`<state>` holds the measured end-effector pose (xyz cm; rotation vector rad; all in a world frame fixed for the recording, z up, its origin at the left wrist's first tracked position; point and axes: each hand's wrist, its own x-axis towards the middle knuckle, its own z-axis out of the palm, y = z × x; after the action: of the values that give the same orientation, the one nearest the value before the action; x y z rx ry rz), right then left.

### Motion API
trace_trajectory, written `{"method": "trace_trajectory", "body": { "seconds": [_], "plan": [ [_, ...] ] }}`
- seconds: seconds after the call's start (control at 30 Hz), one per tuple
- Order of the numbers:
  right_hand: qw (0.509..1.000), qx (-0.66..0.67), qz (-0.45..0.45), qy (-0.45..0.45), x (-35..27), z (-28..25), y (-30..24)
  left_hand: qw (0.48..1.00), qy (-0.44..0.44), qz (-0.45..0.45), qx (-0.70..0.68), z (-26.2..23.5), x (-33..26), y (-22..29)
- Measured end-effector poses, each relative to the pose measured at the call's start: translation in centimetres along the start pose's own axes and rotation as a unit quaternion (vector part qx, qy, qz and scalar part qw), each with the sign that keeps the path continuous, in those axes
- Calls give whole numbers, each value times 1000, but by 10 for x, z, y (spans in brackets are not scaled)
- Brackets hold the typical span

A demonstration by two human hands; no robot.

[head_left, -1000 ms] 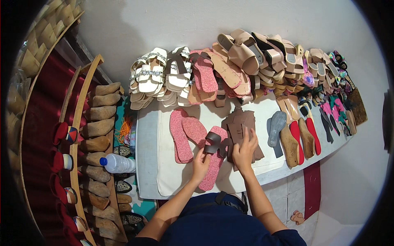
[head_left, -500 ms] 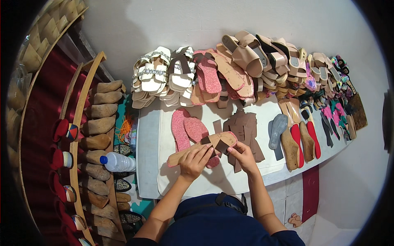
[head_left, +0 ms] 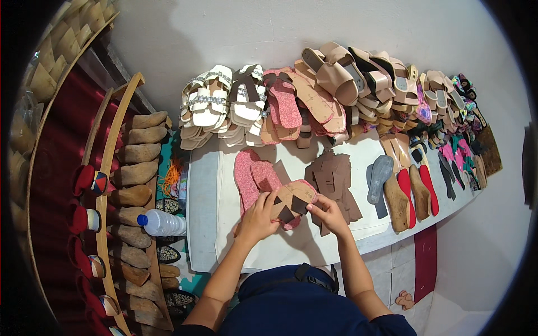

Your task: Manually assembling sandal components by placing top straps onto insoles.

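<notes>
Above the table's front part I hold a tan sandal insole (head_left: 293, 194) with a pink rim, tilted. Two dark brown strap ends (head_left: 299, 205) lie folded over its tan face. My left hand (head_left: 258, 220) wraps round its left part and hides much of it. My right hand (head_left: 329, 215) pinches its right edge, close to one strap end. Under and behind it lie pink speckled insoles (head_left: 244, 175). A brown strip (head_left: 281, 170) shows beyond the insole's far edge; I cannot tell whether it is attached. Right of these is a pile of brown strap pieces (head_left: 332, 180).
White sandals (head_left: 210, 106), stacked pink insoles (head_left: 288, 109) and beige slides (head_left: 339, 78) line the table's back. Wooden shoe lasts (head_left: 397, 207) with red pieces lie at the right. A water bottle (head_left: 165, 223) and a rack of lasts (head_left: 140, 152) stand left.
The insole has turned and tilted, so less of its length shows. My left hand has shifted slightly left and its grip is now round the insole. My right hand stays at the right edge.
</notes>
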<state>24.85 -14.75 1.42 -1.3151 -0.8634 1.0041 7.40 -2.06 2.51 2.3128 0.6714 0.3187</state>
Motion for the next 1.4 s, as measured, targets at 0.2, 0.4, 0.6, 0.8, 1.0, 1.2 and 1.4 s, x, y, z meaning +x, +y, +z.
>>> {"method": "trace_trajectory", "body": {
  "seconds": [0.2,0.4,0.6,0.8,1.0,1.2,1.4],
  "plan": [
    [996,-24,67,47,4,6,1,992,117,28,-35,26,-4,-4],
    [981,37,-34,186,13,5,2,885,9,-133,-446,53,-4,-23],
    [989,-11,-21,143,4,-1,19,837,-38,-185,-513,37,-1,-8],
    [972,-192,-18,136,5,-4,6,811,-20,-134,-570,41,-1,-9],
    [985,-123,-17,119,9,-3,8,808,8,-119,-576,50,-2,-10],
    [976,182,88,86,10,-2,8,801,21,-106,-589,58,-4,-4],
    [958,253,111,71,5,1,5,803,28,-125,-581,67,-8,-5]
  ]
}}
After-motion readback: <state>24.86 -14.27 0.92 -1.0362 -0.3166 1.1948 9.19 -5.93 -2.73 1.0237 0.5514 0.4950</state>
